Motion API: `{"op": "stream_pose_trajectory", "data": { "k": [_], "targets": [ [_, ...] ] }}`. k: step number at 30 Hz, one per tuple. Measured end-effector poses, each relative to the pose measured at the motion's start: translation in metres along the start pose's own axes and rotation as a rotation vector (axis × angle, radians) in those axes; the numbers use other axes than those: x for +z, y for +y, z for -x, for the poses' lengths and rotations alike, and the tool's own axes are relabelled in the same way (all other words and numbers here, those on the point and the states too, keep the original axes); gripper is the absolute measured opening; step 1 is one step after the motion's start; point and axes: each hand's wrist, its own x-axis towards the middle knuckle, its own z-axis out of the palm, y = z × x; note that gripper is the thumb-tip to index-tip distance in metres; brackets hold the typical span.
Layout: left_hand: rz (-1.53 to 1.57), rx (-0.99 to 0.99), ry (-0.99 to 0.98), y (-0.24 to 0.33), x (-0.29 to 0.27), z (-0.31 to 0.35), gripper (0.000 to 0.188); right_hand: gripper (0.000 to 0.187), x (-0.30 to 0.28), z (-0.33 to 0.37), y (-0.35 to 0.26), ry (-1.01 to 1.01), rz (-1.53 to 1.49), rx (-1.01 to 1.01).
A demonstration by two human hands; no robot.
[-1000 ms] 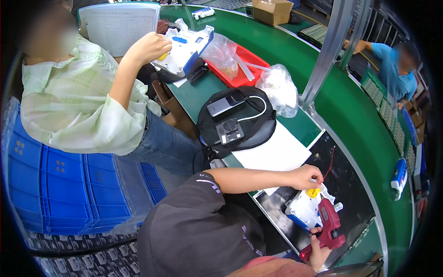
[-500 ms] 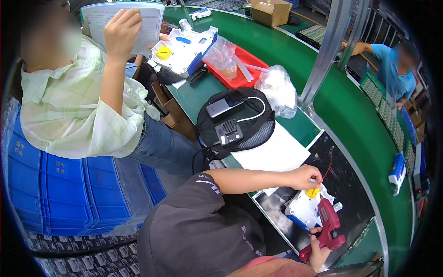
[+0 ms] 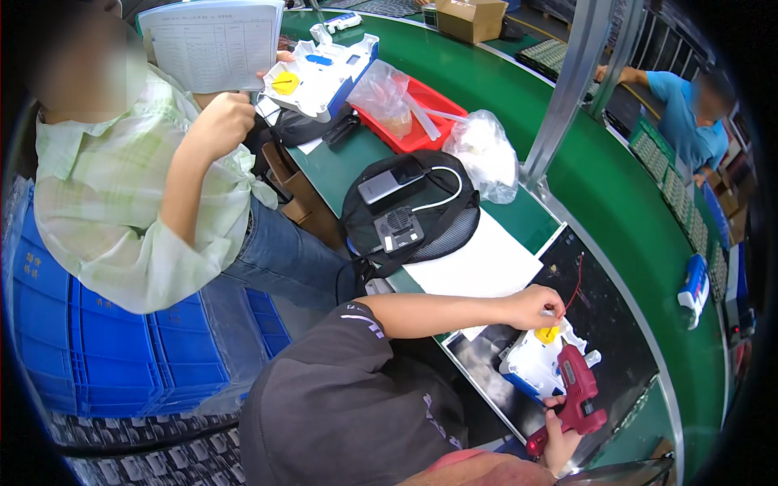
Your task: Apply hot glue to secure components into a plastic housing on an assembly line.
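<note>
My left hand [image 3: 531, 308] is closed in a pinch over a white-and-blue plastic housing [image 3: 519, 366]. From its fingertips a thin red wire [image 3: 579, 283] rises; a small greyish bit also shows there, too small to name. Just below the fingers, a yellow round piece [image 3: 547, 334] sits in the housing. My right hand [image 3: 559, 441] grips a dark red hot glue gun [image 3: 577, 389], its body over the housing's right side and its nozzle end close to the yellow piece. The housing rests tilted on a black board [image 3: 624, 356].
To the left, a person in a pale green shirt [image 3: 138, 194] holds papers [image 3: 212, 49] and a similar housing [image 3: 344, 81]. A black backpack [image 3: 365, 227], white sheet [image 3: 486, 263], red tray [image 3: 381, 130] and plastic bag [image 3: 486, 158] lie ahead. A metal post [image 3: 559, 105] stands beside the green conveyor [image 3: 600, 186].
The other person's raised hand has come down from the papers, which now tilt differently. My hands, the glue gun and the housing have hardly moved.
</note>
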Motion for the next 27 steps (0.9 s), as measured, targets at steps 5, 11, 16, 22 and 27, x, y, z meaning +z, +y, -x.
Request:
{"op": "stream_pose_trajectory", "data": {
  "k": [5,11,16,22,27],
  "targets": [
    [0.006,-0.002,0.002,-0.0005,0.0003,-0.0001,0.013,0.040,0.0007,-0.0007,0.0001,0.009,-0.018,0.007],
    [-0.021,0.007,0.000,-0.0039,0.0001,-0.0002,0.014,0.040,0.0004,-0.0017,0.0012,0.005,-0.031,0.014],
    [0.015,0.003,-0.009,-0.0055,0.0018,-0.0005,0.014,0.039,-0.0018,-0.0010,0.0046,0.006,-0.035,0.027],
    [0.026,-0.009,-0.004,-0.0020,0.0002,0.0007,0.013,0.039,-0.0011,-0.0009,0.0039,0.008,-0.050,0.024],
    [0.010,-0.008,-0.003,-0.0027,0.0006,0.0001,0.014,0.034,0.0032,-0.0013,-0.0011,0.034,-0.051,0.020]
  ]
}}
